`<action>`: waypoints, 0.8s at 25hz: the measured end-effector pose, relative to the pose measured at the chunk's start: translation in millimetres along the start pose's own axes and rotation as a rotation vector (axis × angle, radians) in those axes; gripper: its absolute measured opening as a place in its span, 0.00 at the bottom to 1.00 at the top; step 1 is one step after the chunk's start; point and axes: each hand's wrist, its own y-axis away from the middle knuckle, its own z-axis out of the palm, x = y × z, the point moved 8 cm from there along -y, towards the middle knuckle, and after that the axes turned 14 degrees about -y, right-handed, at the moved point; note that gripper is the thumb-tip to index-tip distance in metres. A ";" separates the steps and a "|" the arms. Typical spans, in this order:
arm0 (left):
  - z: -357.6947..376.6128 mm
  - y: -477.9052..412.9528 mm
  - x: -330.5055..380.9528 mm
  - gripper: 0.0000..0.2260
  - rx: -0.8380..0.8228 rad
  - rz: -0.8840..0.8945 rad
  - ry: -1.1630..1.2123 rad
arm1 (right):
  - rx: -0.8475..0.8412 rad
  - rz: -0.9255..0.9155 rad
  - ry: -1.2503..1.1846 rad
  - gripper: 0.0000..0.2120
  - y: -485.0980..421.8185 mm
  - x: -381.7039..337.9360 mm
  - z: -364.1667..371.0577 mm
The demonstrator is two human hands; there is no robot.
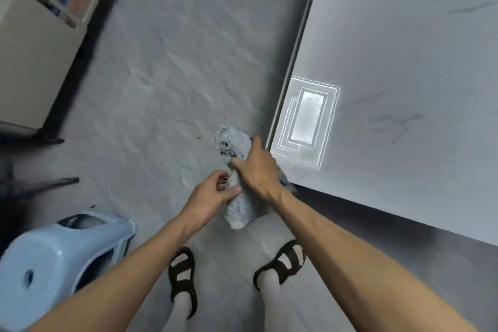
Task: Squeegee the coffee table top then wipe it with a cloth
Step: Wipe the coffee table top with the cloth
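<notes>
Our right grip [257, 167] is closed around the middle of a bunched pale grey-blue cloth [234, 143], fingers curled over it from above, while our left grip [213, 194] pinches the same cloth lower down between thumb and fingertips. We hold the cloth in the air over the grey floor [167, 62], its fluffy ends sticking out above and below our hands. Just to the right of our right grip lies the corner of the pale table [404, 62], with a bright rectangular reflection near that corner. Down and left of our left grip stands a light blue plastic stool [54, 259]. Below both grips we see our feet in dark sandals [183, 275].
</notes>
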 end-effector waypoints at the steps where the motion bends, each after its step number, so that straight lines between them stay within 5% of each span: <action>1: -19.3 9.3 -12.6 0.25 0.071 0.021 -0.006 | 0.016 0.056 -0.197 0.23 8.2 -6.2 13.4; 5: -94.7 46.6 -52.7 0.28 0.328 0.097 -0.246 | 0.164 0.298 -0.691 0.22 38.6 -23.5 82.0; 11: -219.9 94.3 -190.2 0.19 0.490 0.335 -0.567 | -0.076 0.307 -0.673 0.35 90.0 -79.3 255.1; 14: -286.5 127.3 -280.6 0.16 0.492 0.390 -0.555 | -0.166 -0.115 -0.008 0.47 100.6 -137.6 325.6; 17: -343.5 156.2 -380.7 0.16 0.501 0.350 -0.508 | -0.511 -0.678 0.627 0.37 129.8 -205.8 446.2; 20: -377.5 181.2 -456.7 0.15 0.524 0.343 -0.418 | -0.869 -0.758 0.878 0.38 160.3 -216.6 560.4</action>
